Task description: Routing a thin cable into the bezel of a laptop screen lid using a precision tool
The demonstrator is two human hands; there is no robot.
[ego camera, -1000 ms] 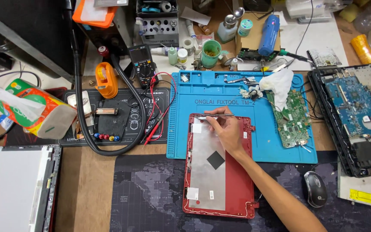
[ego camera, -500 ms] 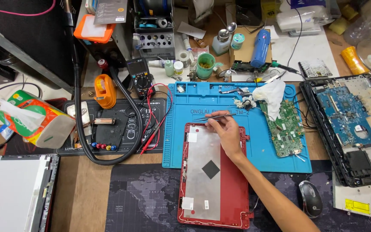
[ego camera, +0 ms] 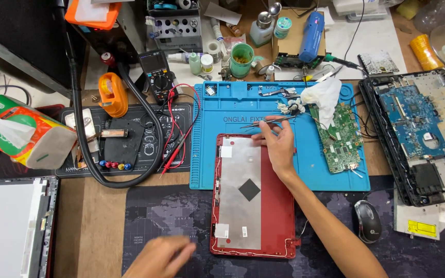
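Right hand: right hand (ego camera: 276,144) rests over the top edge of the red laptop lid (ego camera: 279,216), fingers pinched on a pair of tweezers (ego camera: 263,122) whose tips point left across the blue mat.
Left hand: left hand (ego camera: 163,257) at the near edge of the tabletop, on the dark map-print mat (ego camera: 166,211) just left of the lid's near corner — fingers loosely curled, holding nothing.
Red laptop lid: lies inside-up at mid tabletop, silver foil sheet (ego camera: 240,190) across it with a black square at centre; far end overlaps the blue mat, near end sits on the dark mat.
Blue mat: blue silicone work mat (ego camera: 207,154) toward the far middle of the tabletop.
Green circuit board: green circuit board (ego camera: 341,136) on the mat's right part, a white tissue (ego camera: 323,95) partly over its far end.
Mouse: black mouse (ego camera: 368,221) right of the forearm, near the right near corner.
Multimeter: black multimeter (ego camera: 155,72) left of the blue mat — red leads trail toward it.
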